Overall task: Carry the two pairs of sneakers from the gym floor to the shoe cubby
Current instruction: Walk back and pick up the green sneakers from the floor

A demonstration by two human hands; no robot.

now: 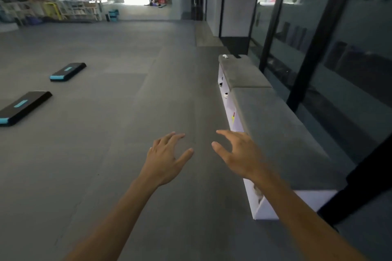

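- Gym floor fills my view, and I see no sneakers lying on it anywhere; two step platforms sit far off to the left.
- Shoe cubby runs away from me along the right, long axis straight ahead, grey cushioned top, white compartments facing left; small shapes inside could be shoes, too tiny to tell.
- My right hand hovers just beside the cubby's front, so it's nearer.
- My left hand hangs over bare floor. Both hands spread, fingers relaxed, holding nothing.
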